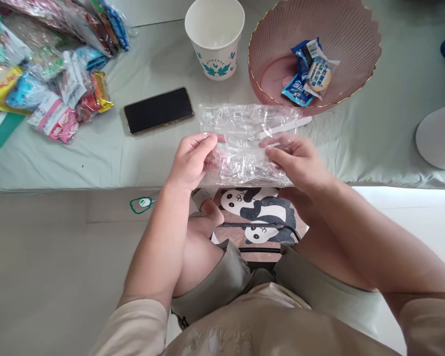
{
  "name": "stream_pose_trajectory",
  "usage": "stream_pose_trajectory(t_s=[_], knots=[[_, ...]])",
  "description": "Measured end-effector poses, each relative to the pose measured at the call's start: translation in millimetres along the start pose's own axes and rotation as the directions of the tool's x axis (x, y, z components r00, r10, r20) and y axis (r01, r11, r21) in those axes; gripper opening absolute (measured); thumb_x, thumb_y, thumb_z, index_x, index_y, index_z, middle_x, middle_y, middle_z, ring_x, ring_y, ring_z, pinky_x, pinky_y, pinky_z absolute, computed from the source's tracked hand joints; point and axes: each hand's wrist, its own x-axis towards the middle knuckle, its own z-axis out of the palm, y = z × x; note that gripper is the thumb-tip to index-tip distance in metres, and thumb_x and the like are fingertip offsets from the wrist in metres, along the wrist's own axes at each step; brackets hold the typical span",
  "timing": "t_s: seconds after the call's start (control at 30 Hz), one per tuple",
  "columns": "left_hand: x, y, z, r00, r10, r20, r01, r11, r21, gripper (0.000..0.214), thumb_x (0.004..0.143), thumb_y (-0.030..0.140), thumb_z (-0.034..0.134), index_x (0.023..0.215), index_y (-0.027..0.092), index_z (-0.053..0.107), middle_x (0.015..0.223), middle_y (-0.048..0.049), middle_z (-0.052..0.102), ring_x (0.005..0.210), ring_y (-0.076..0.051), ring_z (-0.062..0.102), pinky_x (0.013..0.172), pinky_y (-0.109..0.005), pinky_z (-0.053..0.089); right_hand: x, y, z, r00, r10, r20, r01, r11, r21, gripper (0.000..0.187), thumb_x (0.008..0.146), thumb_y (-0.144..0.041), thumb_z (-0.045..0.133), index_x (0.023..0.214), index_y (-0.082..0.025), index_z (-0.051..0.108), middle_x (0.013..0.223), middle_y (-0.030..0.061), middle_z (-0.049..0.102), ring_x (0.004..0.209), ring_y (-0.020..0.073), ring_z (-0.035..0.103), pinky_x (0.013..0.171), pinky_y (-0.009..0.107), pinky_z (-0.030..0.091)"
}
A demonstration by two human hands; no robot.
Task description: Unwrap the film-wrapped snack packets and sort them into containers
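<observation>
A crinkled, see-through plastic bag lies at the front edge of the cloth-covered surface, between my two hands. My left hand is closed, thumb and fingers pinching the bag's left side. Something pinkish shows through the plastic beside those fingers; its kind is unclear. On the other side, my right hand grips the bag's right part between thumb and forefinger. A flat white strip with a pointed end rests on the bag, just beyond my right fingertips.
Behind the bag stand a white paper cup and a pink ribbed bowl holding several wrapped snacks. A black phone lies left of the bag. Packaged snacks pile up at far left; a white rounded object stands right.
</observation>
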Motion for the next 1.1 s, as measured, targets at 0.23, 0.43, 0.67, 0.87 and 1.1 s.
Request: stream_pose_trajectory(t_s=[0.23,0.43,0.67,0.87,1.1], knots=[[-1,4,-7.3,0.995,0.076,0.064,-0.075,0.997,-0.023,0.024,0.074,0.042,0.081,0.086,0.023,0.072,0.057,0.0051,0.063,0.045,-0.010,0.059,0.043,-0.019,0.050,3,-3,-4,0.981,-0.095,-0.167,0.122,0.980,0.157,0.022,0.077,-0.042,0.075,0.078,-0.026,0.060,0.059,-0.0033,0.047,0.048,0.0112,0.039,0.046,0.028,0.028],[4,-1,-4.5,0.996,0.058,0.064,-0.058,0.998,-0.005,0.020,0.081,0.037,0.072,0.075,0.020,0.065,0.074,-0.0004,0.062,0.060,-0.011,0.061,0.057,-0.025,0.059,4,5,-16,0.997,-0.066,-0.046,0.069,0.996,0.054,0.047,0.085,-0.068,0.062,0.072,-0.023,0.061,0.068,0.0030,0.054,0.056,0.0133,0.047,0.049,0.031,0.038],[1,-8,-5.2,0.977,0.172,0.130,-0.181,0.982,0.063,0.030,0.064,0.011,0.077,0.091,0.021,0.069,0.103,-0.0016,0.067,0.066,-0.011,0.064,0.056,-0.026,0.056,4,10,-33,0.980,-0.193,0.051,0.193,0.981,-0.007,0.045,0.078,-0.039,0.086,0.113,-0.028,0.061,0.112,0.0042,0.071,0.105,0.0213,0.070,0.088,0.037,0.060],[-2,-3,8.4,0.980,0.122,0.159,-0.122,0.993,-0.009,0.058,0.062,0.017,0.087,0.114,0.030,0.068,0.106,-0.0005,0.073,0.075,-0.014,0.073,0.061,-0.023,0.057,-4,-6,-5,0.916,0.106,0.388,-0.066,0.991,-0.117,0.027,0.082,-0.041,0.081,0.086,-0.019,0.065,0.069,-0.0007,0.063,0.060,0.0124,0.058,0.053,0.026,0.046],[-3,-13,19.4,0.939,-0.080,0.335,0.076,0.997,0.024,0.043,0.072,0.039,0.090,0.106,0.020,0.072,0.094,-0.0043,0.078,0.082,-0.018,0.075,0.071,-0.027,0.061,-7,0,14,0.988,-0.088,0.126,0.100,0.991,-0.092,0.020,0.092,-0.040,0.069,0.092,-0.020,0.067,0.075,-0.0002,0.063,0.063,0.0106,0.054,0.055,0.024,0.040]])
